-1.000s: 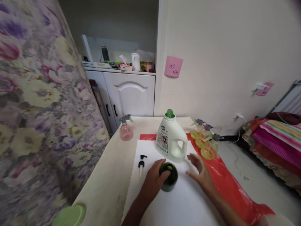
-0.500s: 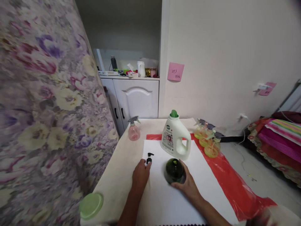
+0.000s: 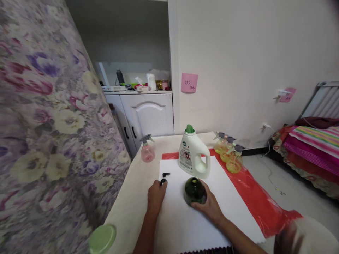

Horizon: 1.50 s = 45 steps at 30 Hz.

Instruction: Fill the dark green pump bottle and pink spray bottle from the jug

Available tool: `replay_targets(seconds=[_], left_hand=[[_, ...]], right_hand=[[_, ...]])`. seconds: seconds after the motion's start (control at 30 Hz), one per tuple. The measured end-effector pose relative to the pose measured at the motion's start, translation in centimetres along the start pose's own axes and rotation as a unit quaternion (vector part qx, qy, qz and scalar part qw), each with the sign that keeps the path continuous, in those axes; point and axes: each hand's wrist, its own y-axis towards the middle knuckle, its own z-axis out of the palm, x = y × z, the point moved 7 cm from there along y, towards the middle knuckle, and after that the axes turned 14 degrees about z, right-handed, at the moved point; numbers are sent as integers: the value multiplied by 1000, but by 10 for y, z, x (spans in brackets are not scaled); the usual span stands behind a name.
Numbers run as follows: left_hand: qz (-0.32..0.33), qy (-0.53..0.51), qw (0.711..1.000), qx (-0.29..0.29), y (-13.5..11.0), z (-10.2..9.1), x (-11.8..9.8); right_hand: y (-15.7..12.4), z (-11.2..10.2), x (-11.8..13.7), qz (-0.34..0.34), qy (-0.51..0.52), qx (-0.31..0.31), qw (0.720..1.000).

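In the head view, nearer than the white jug, the left hand pinches the black pump, lower part hidden, nozzle pointing right, while the half-curled right hand grips the upright green bottle, covering its right side.

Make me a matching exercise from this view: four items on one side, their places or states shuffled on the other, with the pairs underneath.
Column one
1. Black pump
2. Dark green bottle
3. Pale jug
4. Pink spray bottle

Column two
A. Has a green piece showing in its mouth
B. On the cream tabletop, left of the white sheet
C. At the left hand's fingertips
D. In the right hand's grasp

Pairs: 1-C, 2-D, 3-A, 4-B
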Motion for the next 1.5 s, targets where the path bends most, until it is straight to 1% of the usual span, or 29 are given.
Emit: replay_targets(seconds=[0.1, 0.17, 0.23, 0.3, 0.37, 0.43, 0.47, 0.53, 0.63, 0.73, 0.83, 0.93, 1.07, 1.23, 1.37, 1.5], left_hand=[[-2, -117, 993, -13, -8, -7, -4], [7, -189, 982, -25, -13, -13, -14], [25, -246, 968, -38, -18, -21, -28], [49, -322, 944, -51, -23, -29, -46], [80, -439, 892, -63, -29, -37, -68], [115, -504, 853, -69, -36, -44, -90], [131, -516, 843, -72, -40, -47, -101], [158, -519, 836, -84, -48, -52, -118], [189, -487, 846, -106, -58, -56, -136], [205, -441, 865, -123, -62, -53, -145], [200, -403, 886, -115, -61, -44, -150], [189, -379, 901, -90, -58, -30, -152], [181, -363, 912, -55, -55, -10, -146], [190, -312, 930, -25, -55, 9, -127], [179, -291, 940, -16, -55, 15, -116], [180, -309, 934, -4, -55, 13, -118]], right_hand=[[-1, -3, 3, -1, 15, -1, 1000], [-2, -3, 6, -8, 29, 4, 1000], [-5, -3, 8, -19, 40, 13, 999], [-7, -2, 10, -29, 42, 26, 998], [-9, 0, 12, -40, 38, 42, 998], [-11, 3, 13, -50, 27, 61, 997], [-11, 5, 13, -53, 21, 69, 996], [-11, 7, 13, -55, 11, 80, 995], [-11, 8, 14, -58, 9, 85, 995], [-11, 8, 15, -57, 9, 82, 995], [-11, 8, 15, -58, 16, 80, 995], [-10, 9, 13, -63, 27, 82, 994], [-9, 8, 11, -63, 27, 79, 994], [-8, 9, 12, -66, 29, 84, 994], [-8, 8, 13, -67, 23, 81, 994], [-8, 8, 11, -63, 15, 81, 995]])
